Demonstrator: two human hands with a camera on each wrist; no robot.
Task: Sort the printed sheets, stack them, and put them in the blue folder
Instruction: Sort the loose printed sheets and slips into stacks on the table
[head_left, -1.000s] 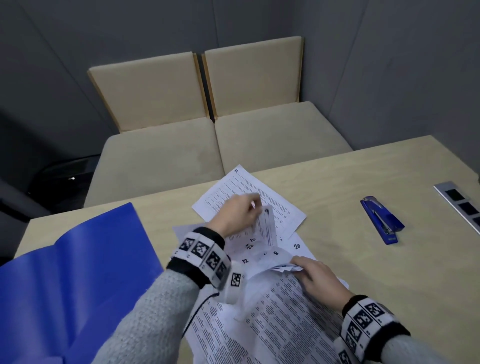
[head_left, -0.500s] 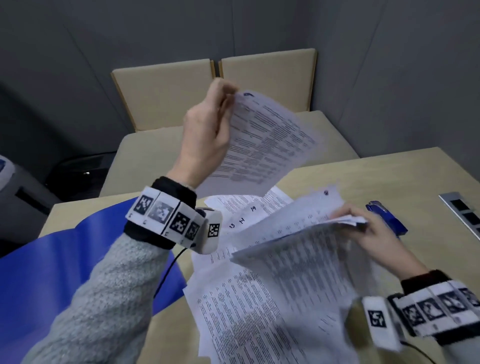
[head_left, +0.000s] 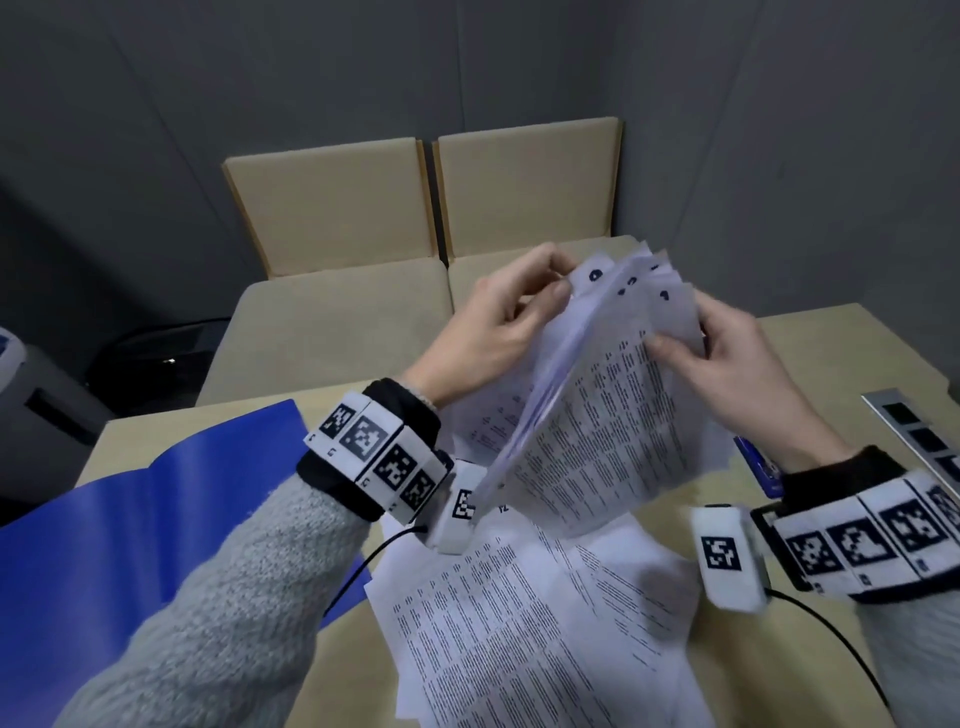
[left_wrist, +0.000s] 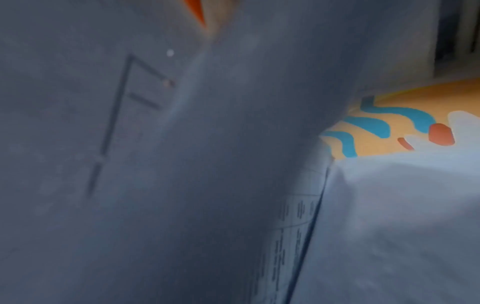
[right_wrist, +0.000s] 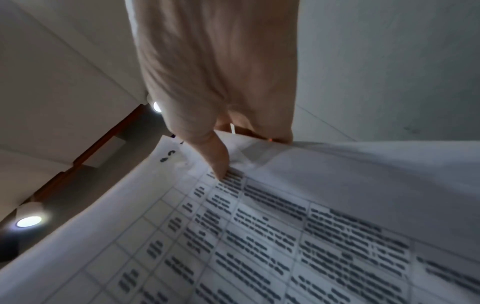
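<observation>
Head view: dim, even, cool light, soft shadows only. Faint hand shadow on the loose sheets (head_left: 545, 623) on the table (head_left: 831, 364). Wide-angle bowing at edges; raised sheet bundle (head_left: 613, 405) motion-blurred, its print unreadable. Left wrist view: almost all dark and out of focus, paper (left_wrist: 182, 164) pressed close to the lens, only a bright orange patch at right. Right wrist view: brighter, two round ceiling lights (right_wrist: 28, 221) flare at left; thumb (right_wrist: 213, 152) and table print smeared, heavy fisheye curve along the page edge.
</observation>
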